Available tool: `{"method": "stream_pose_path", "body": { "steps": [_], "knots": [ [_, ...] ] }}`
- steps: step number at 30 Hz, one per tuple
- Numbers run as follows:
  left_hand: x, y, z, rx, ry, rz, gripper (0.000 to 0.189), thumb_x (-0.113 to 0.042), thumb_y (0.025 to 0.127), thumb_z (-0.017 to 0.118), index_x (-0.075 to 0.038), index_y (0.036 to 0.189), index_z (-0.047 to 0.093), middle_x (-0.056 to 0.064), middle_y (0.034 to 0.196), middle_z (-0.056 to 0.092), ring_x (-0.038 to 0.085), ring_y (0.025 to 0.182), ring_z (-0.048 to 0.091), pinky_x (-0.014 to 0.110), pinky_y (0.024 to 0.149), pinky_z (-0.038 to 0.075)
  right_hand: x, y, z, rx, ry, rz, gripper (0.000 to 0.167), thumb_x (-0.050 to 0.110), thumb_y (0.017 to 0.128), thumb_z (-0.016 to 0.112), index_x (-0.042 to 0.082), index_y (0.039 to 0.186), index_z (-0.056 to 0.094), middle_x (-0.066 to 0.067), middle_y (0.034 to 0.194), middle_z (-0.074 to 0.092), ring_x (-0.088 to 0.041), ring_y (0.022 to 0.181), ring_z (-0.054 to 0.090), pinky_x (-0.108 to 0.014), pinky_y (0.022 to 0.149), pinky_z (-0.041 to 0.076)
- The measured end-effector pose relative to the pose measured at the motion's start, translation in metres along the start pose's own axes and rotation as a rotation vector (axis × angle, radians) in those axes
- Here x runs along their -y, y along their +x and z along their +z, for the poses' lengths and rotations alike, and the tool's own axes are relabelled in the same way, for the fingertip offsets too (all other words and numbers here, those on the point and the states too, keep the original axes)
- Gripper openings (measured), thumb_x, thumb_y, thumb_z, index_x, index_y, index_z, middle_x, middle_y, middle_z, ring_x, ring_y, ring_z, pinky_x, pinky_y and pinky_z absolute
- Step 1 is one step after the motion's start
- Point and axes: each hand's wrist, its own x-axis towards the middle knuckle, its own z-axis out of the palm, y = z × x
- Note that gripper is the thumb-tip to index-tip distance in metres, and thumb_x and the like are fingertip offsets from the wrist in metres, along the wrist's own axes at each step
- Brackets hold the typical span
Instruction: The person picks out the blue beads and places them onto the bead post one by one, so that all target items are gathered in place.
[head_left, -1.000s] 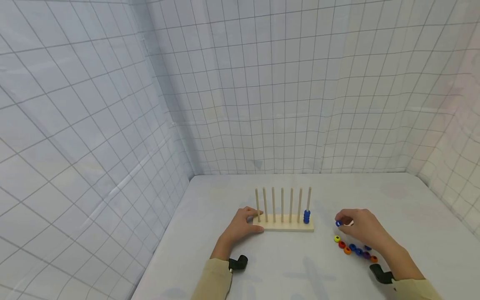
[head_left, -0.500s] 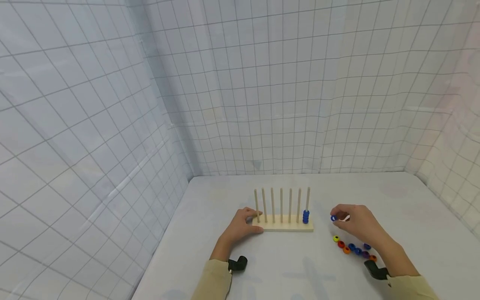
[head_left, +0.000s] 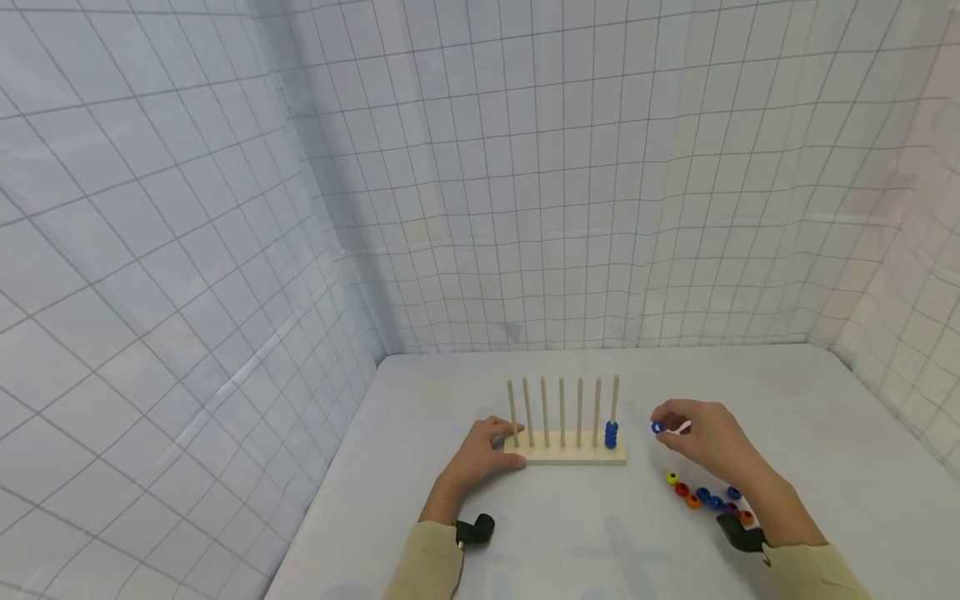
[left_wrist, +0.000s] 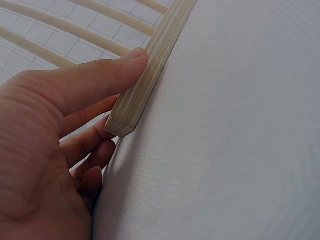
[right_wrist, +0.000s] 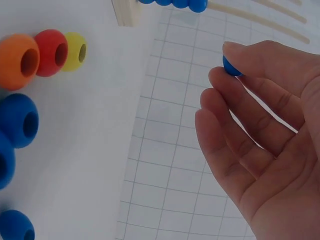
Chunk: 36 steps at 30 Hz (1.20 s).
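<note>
The blue bead (head_left: 657,427) is held to the right of the rack (head_left: 564,457), well short of its nearest peg (head_left: 615,398). It is pinched between the thumb and forefinger tips of the right hand (head_left: 712,433), whose other fingers are loosely bent around nothing. In the head view its hole is left uncovered.

The left end of the rack is gripped by the left hand (head_left: 480,450), with the thumb laid along the near edge and a finger reaching round the far side; the fingers are parted only by the width of the base.

The bead is judged to be light, hard and smooth, so it could be rolled or squirted out by a hard pinch; it is best held by its sides, with the hole kept free. The rack, of plain wood, is probably light and stiff, and is best steadied by the base, since the thin pegs could be strained.

A blue stack (head_left: 611,435) is borne on the end peg, and loose beads (head_left: 702,494) are scattered on the table (head_left: 420,400) near the right wrist.
</note>
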Motion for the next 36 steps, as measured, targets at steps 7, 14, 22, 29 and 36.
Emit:
{"method": "stream_pose_path", "body": {
  "steps": [7, 14, 22, 29, 36],
  "knots": [
    [-0.001, 0.000, -0.001, 0.001, 0.006, 0.016, 0.055, -0.031, 0.080, 0.087, -0.017, 0.130, 0.070, 0.000, 0.120, 0.060, 0.026, 0.120, 0.045, 0.052, 0.104, 0.036, 0.003, 0.002, 0.002, -0.032, 0.003, -0.011, 0.020, 0.011, 0.085, 0.080, 0.014, 0.104, 0.074, 0.009, 0.092, 0.069, -0.014, 0.086, 0.064, -0.037, 0.075, 0.057],
    [0.000, 0.001, 0.000, -0.009, 0.010, 0.028, 0.055, -0.031, 0.079, 0.087, -0.016, 0.129, 0.070, 0.001, 0.120, 0.060, 0.027, 0.118, 0.045, 0.053, 0.102, 0.036, 0.007, 0.004, 0.001, -0.047, 0.003, -0.006, 0.020, 0.012, 0.086, 0.080, 0.017, 0.103, 0.074, 0.009, 0.093, 0.069, -0.015, 0.087, 0.064, -0.038, 0.076, 0.057],
    [0.000, 0.001, 0.000, -0.008, 0.012, 0.030, 0.055, -0.032, 0.079, 0.087, -0.016, 0.129, 0.070, 0.002, 0.120, 0.060, 0.027, 0.118, 0.045, 0.053, 0.103, 0.036, 0.012, 0.005, -0.001, -0.062, 0.014, -0.009, 0.020, 0.012, 0.086, 0.080, 0.016, 0.105, 0.074, 0.007, 0.095, 0.070, -0.016, 0.088, 0.064, -0.039, 0.076, 0.057],
    [0.001, 0.001, -0.001, -0.001, 0.024, 0.025, 0.056, -0.035, 0.079, 0.087, -0.017, 0.129, 0.070, 0.000, 0.120, 0.060, 0.027, 0.119, 0.045, 0.052, 0.103, 0.036, 0.017, 0.006, -0.004, -0.074, 0.016, -0.020, 0.020, 0.012, 0.086, 0.079, 0.013, 0.105, 0.074, 0.006, 0.094, 0.070, -0.017, 0.087, 0.064, -0.039, 0.076, 0.058],
    [0.001, 0.001, -0.001, 0.001, 0.030, 0.030, 0.056, -0.035, 0.079, 0.087, -0.017, 0.130, 0.070, 0.000, 0.119, 0.060, 0.027, 0.120, 0.045, 0.052, 0.103, 0.036, 0.020, 0.010, -0.005, -0.088, 0.030, -0.041, 0.020, 0.011, 0.086, 0.080, 0.016, 0.104, 0.073, 0.008, 0.093, 0.070, -0.015, 0.086, 0.064, -0.036, 0.075, 0.057]
  ]
}}
